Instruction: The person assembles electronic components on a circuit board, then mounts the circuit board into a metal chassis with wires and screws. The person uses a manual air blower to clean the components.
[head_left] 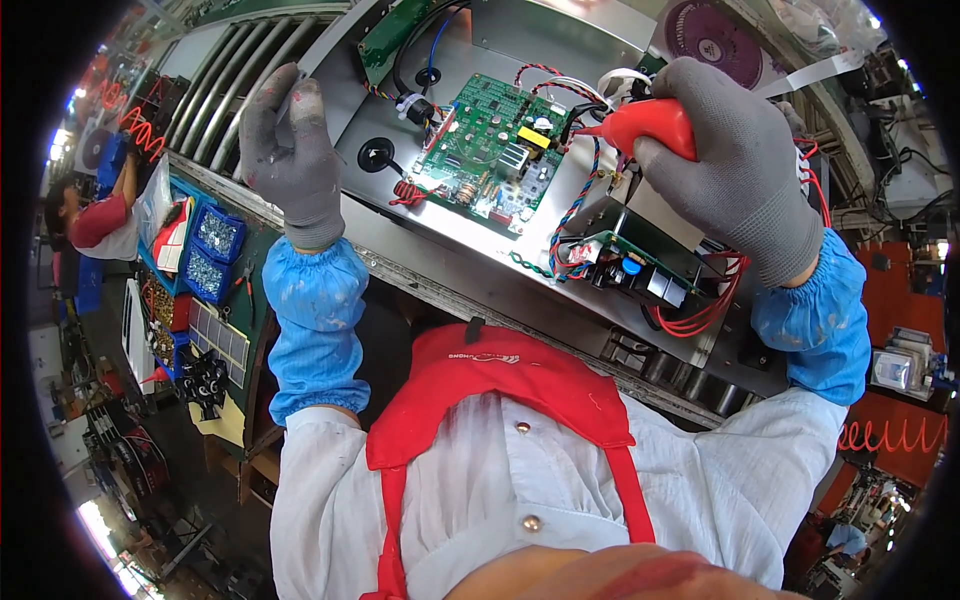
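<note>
My right hand [740,170], in a grey glove, grips a red squeeze bottle [652,128]. The bottle's thin nozzle points left, over the right side of a green circuit board [485,150] near a yellow-topped part. That board lies inside an open metal case [560,45] with twisted wires around it. A smaller circuit board with a blue part [630,266] stands nearer to me, with red wires at its right. At the case's left edge my left hand [300,165], gloved too, is raised with fingers apart and nothing visible in it. Whether it touches the case, I cannot tell.
Metal rollers [235,90] run beyond my left hand. Blue bins of small hardware [212,262] stand on a green bench at the left, with pliers [247,278] beside them. A purple round grille [712,42] lies at the far right. Another person [100,220] works at the far left.
</note>
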